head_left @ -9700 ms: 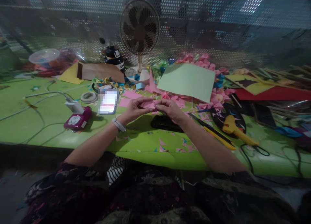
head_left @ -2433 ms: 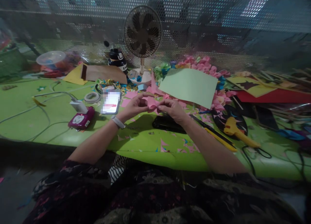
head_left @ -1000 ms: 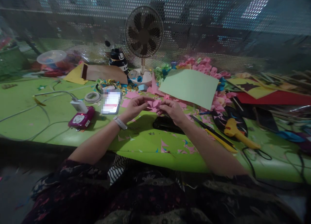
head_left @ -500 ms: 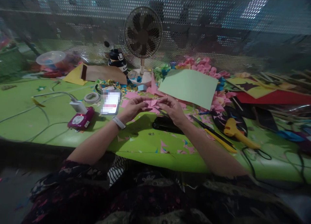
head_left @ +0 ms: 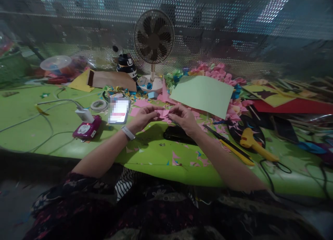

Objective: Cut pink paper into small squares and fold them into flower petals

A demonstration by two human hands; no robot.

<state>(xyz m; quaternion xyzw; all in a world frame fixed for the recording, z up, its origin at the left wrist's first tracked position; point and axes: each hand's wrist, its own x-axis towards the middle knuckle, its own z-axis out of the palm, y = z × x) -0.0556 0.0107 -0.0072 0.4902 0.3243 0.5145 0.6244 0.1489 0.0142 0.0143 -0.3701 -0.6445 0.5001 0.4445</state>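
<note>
Between my two hands is a small piece of pink paper (head_left: 163, 113), pinched at both ends. My left hand (head_left: 145, 117), with a pale band (head_left: 128, 132) at the wrist, grips its left side. On the right side, my right hand (head_left: 185, 120) holds it between thumb and fingers. Under the right hand lies a black object (head_left: 177, 134), partly covered, whose kind I cannot make out. Pink paper scraps (head_left: 175, 157) are scattered about the green table (head_left: 145, 149). Left of my left hand a lit phone (head_left: 119, 110) leans or lies on the table.
A fan (head_left: 154, 38) stands at the back beside a dark bottle (head_left: 126, 64). Pale green paper (head_left: 204, 94) lies before pink paper petals (head_left: 218, 71). At right are a yellow glue gun (head_left: 256, 144) and a yellow-black cutter (head_left: 234, 149); at left, a purple power socket (head_left: 87, 128) and tape (head_left: 99, 105).
Both hands stay almost in place, still holding the pink paper, whose angle has shifted slightly. The whole view has moved a little.
</note>
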